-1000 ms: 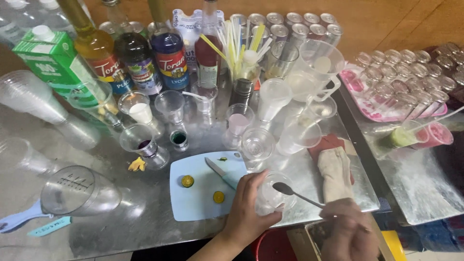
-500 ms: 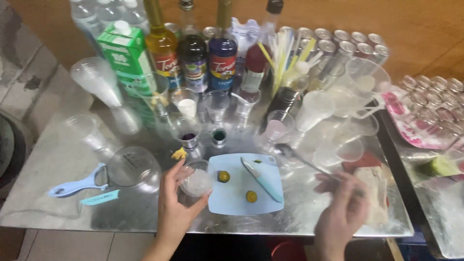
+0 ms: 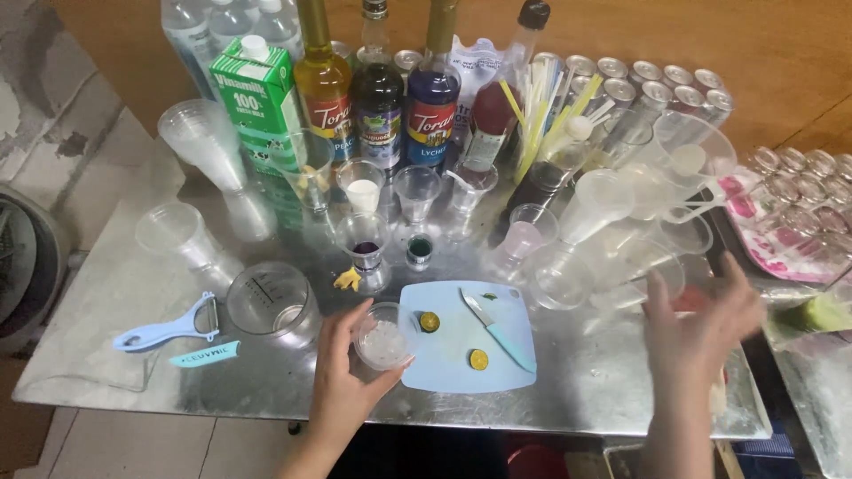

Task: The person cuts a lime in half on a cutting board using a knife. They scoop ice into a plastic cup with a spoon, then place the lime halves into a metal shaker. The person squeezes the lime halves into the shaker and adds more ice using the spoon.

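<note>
My left hand [image 3: 342,381] grips a clear plastic cup [image 3: 384,336] with ice in it, resting on the left edge of a light blue cutting board [image 3: 448,359]. Two small lime halves [image 3: 429,321] lie on the board beside a teal-handled knife [image 3: 499,332]. My right hand [image 3: 701,324] hovers open and blurred above the steel table [image 3: 133,293], right of the board, holding nothing, near a group of clear pitchers [image 3: 612,213].
Syrup bottles [image 3: 377,89], a green milk carton [image 3: 250,93], straws [image 3: 541,115], cans [image 3: 657,80] and small measuring cups [image 3: 366,244] crowd the back. A glass jar [image 3: 271,306] and blue peeler [image 3: 164,330] lie left. A pink tray of jars [image 3: 790,213] sits right.
The view shifted right. My left hand carried the ice cup from beside the jar onto the board's left edge. My right hand let go of the long spoon and rose, open.
</note>
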